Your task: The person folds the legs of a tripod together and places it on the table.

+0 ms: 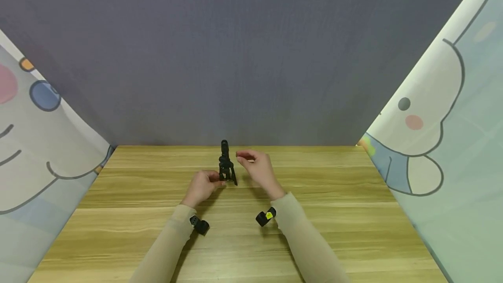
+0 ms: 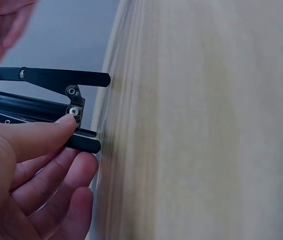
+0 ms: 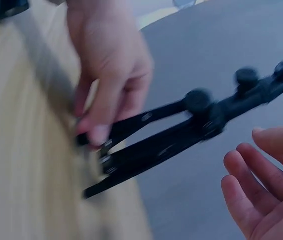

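Observation:
A small black tripod (image 1: 225,160) stands upright near the back edge of the wooden table, its legs slightly spread. My left hand (image 1: 201,188) pinches a lower leg between thumb and fingers; the left wrist view shows the thumb on the leg joint (image 2: 73,111) and fingers beneath. In the right wrist view the tripod (image 3: 156,137) shows its knobs and head, with the left hand (image 3: 112,65) at its foot end. My right hand (image 1: 260,170) is just right of the upper part, fingers bent loosely and apart from it, holding nothing.
The wooden table (image 1: 338,230) meets a grey wall (image 1: 235,56) just behind the tripod. Cartoon-printed curtains hang at the left (image 1: 23,143) and right (image 1: 467,143). Each wrist wears a small black camera, at the left (image 1: 199,225) and right (image 1: 266,216).

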`<state>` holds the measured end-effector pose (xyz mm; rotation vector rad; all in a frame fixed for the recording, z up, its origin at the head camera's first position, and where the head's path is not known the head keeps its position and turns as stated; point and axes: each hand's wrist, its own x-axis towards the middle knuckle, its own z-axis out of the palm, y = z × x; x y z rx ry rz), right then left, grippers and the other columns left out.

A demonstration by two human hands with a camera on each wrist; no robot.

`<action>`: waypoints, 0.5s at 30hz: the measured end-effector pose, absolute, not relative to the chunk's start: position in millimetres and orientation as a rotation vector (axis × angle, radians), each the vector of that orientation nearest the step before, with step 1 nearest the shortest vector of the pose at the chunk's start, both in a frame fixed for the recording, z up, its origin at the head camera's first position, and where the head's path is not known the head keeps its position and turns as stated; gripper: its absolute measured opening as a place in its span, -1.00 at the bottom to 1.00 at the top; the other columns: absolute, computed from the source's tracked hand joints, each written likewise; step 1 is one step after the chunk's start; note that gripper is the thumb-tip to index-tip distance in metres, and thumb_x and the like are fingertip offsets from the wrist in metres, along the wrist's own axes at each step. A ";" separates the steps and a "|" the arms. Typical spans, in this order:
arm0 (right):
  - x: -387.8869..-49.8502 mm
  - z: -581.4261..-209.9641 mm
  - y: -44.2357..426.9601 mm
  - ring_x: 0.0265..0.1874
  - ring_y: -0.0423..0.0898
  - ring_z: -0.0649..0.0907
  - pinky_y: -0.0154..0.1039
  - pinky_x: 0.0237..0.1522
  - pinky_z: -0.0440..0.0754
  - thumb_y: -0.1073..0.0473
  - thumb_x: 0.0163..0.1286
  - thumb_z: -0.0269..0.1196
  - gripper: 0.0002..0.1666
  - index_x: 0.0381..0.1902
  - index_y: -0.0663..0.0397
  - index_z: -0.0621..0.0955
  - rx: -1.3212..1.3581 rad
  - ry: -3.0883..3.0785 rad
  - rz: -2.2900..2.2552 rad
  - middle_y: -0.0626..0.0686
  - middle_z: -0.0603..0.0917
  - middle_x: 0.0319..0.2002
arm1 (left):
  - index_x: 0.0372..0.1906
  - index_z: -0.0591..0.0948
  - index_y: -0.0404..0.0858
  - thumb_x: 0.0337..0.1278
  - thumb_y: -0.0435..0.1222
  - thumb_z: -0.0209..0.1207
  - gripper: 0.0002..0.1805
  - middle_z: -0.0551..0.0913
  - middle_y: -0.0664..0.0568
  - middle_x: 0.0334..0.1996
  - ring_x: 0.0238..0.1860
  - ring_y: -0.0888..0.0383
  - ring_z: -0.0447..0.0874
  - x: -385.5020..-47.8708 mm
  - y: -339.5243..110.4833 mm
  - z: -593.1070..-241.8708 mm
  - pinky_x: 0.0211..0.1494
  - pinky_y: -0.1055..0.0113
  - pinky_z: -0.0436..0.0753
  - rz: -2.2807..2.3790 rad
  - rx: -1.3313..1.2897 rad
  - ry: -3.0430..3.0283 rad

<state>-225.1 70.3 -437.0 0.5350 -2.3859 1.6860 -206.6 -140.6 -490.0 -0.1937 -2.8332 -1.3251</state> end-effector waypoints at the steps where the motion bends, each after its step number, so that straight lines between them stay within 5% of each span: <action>1: -224.6 -431.4 69.2 -0.15 -0.11 0.71 -0.19 -0.09 0.68 0.23 0.38 0.34 -0.76 -0.01 0.07 0.73 0.545 -2.375 1.701 0.00 0.76 -0.13 | -0.37 0.78 -0.16 0.04 -0.28 0.46 -0.93 0.74 0.12 -0.39 -0.39 0.19 0.61 -206.9 -140.4 -490.2 -0.29 0.22 0.58 -1.319 -0.192 -2.839; 10: -225.7 -399.7 56.2 0.03 0.06 0.66 -0.17 0.02 0.65 0.23 0.37 0.36 -0.53 0.22 0.15 0.61 0.764 -2.244 1.820 0.13 0.68 0.06 | -0.49 0.73 -0.16 0.05 -0.26 0.45 -0.87 0.58 0.18 -0.62 -0.57 0.18 0.38 -208.0 -137.9 -487.6 -0.46 0.29 0.36 -1.316 -0.215 -2.873; 15: -224.1 -392.8 51.6 0.05 -0.09 0.63 -0.15 0.07 0.62 0.22 0.37 0.36 -0.51 0.25 0.01 0.61 0.804 -2.281 1.810 0.00 0.65 0.09 | -0.48 0.73 -0.15 0.04 -0.26 0.45 -0.88 0.55 0.20 -0.63 -0.58 0.19 0.36 -210.0 -137.3 -489.1 -0.48 0.30 0.32 -1.322 -0.225 -2.868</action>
